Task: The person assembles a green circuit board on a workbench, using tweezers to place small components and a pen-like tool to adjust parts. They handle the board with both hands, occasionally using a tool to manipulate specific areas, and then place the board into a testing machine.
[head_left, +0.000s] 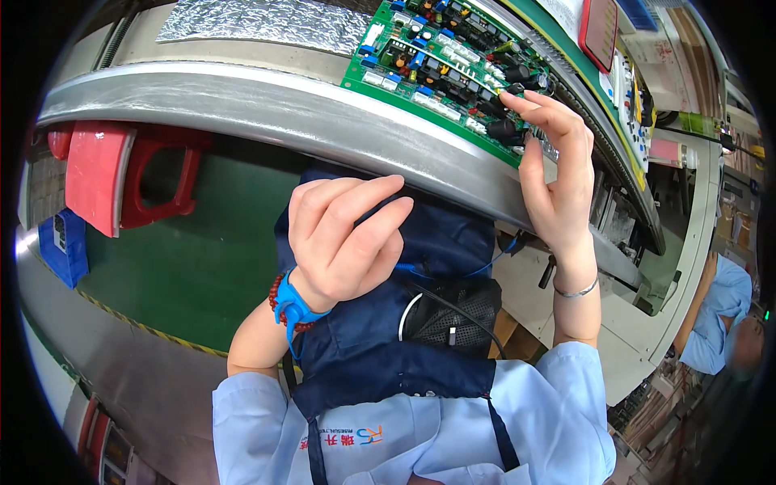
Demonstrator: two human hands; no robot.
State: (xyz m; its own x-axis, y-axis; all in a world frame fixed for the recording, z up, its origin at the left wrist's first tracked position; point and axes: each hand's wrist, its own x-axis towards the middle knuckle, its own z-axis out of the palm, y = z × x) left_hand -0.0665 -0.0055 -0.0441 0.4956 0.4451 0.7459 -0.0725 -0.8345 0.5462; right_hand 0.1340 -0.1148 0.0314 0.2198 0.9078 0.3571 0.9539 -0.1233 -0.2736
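Note:
A green circuit board [388, 91], crowded with white connectors, blue parts and black cylinders, lies along the metal rail [267, 113] at the top. My right hand [558, 158] reaches over the board's right end. Its forefinger and thumb are apart, the fingertips at the parts beside a black cylinder [503, 129]; I see nothing lifted between them. My left hand [343, 234] hovers above my lap, just on the near side of the rail. Its fingers are loosely bent with gaps between them, and nothing shows in them. A blue wrist strap [295, 303] circles that wrist.
Silvery foil sheeting [259, 24] lies left of the board. A red phone [598, 32] rests on the far right side. Red plastic stools [101, 174] and a blue box [63, 246] stand on the left. Another person in a blue shirt [715, 315] is at the far right.

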